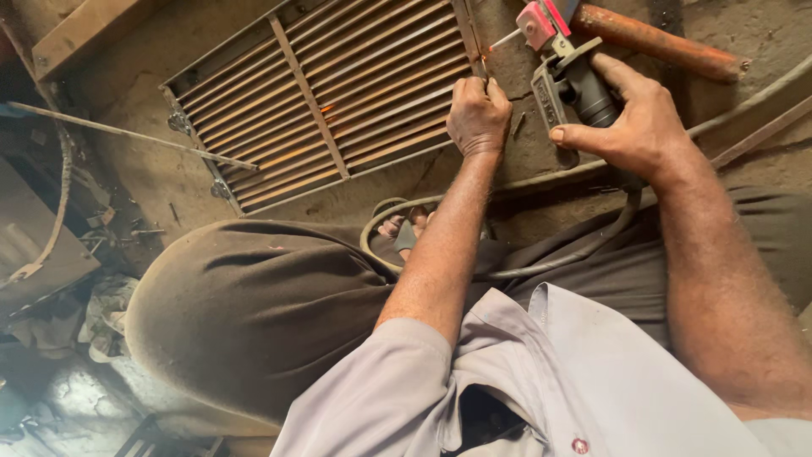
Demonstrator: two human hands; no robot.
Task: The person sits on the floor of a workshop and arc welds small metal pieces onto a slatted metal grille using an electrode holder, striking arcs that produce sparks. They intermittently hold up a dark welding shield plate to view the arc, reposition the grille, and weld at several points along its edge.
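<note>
The left hand [478, 114] is clenched on the corner of the slatted metal grille [326, 101] lying on the ground, the right hand [630, 118] grasps an electrode holder [558, 72] beside it, apparently mid-weld, no finished seam discernible.

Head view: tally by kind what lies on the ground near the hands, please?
Slatted rusty metal grille: 1
Black-handled electrode holder with red jaw, gripped in right hand: 1
Rusty round metal pipe: 1
Grey cable: 1
Left hand rests fisted at the grille's edge.
Total: 4
</note>
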